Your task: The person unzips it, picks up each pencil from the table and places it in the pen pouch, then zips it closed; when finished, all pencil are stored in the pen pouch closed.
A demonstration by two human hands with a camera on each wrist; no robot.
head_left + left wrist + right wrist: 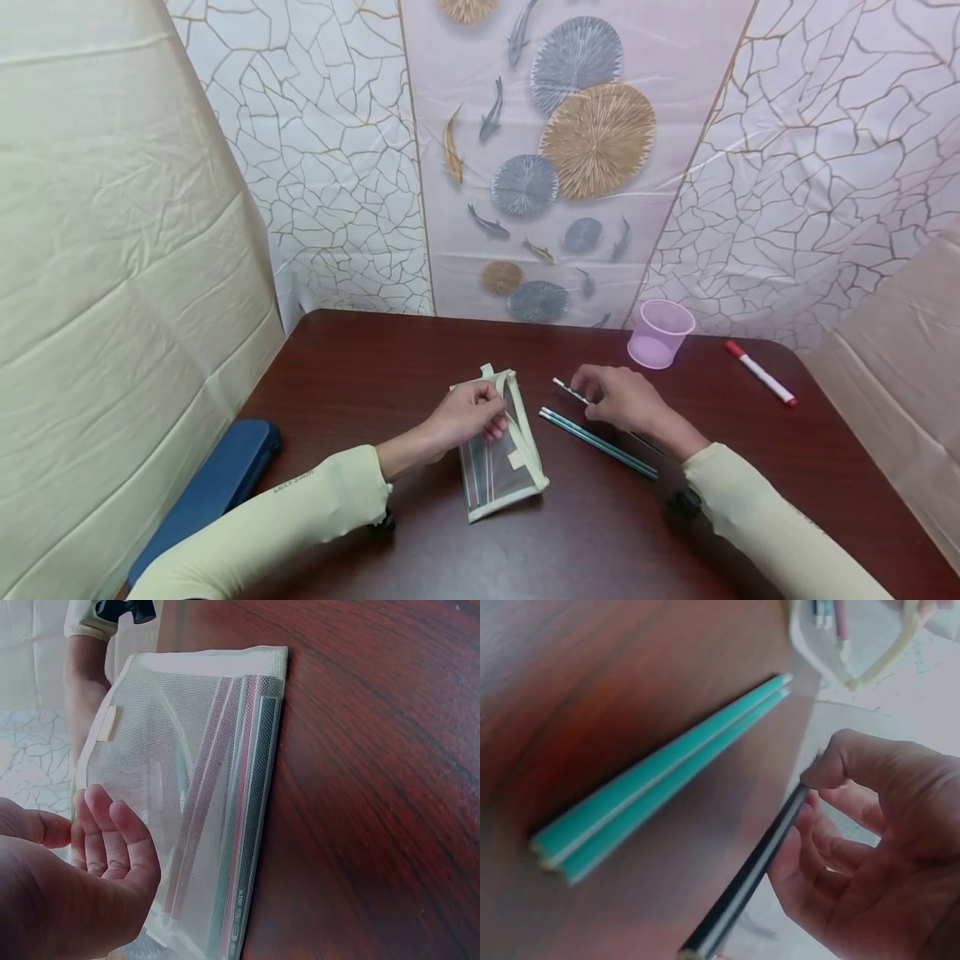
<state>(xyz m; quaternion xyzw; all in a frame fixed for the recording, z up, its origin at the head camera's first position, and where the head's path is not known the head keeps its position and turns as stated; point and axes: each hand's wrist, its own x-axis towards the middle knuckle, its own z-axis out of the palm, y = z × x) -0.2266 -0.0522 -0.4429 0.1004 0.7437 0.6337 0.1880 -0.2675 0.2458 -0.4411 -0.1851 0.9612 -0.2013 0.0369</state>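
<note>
A cream-edged mesh zip pouch point(498, 479) lies on the table, its zip side gaping. My left hand point(468, 412) is over the pouch, and in the left wrist view thumb and forefinger pinch its edge. Through the mesh show several pencils, among them a pink pencil point(202, 795) and a dark one point(255, 795). My right hand point(618, 396), to the right of the pouch, pinches a black pencil point(750, 874) between thumb and fingers. Two teal pencils point(600, 444) lie side by side on the table just below that hand.
A pink translucent cup point(660, 337) stands at the back right, with a red-capped white marker point(761, 375) lying to its right. On the left edge of the table point(360, 350) rests a dark blue case point(206, 492). Patterned cloth hangs behind.
</note>
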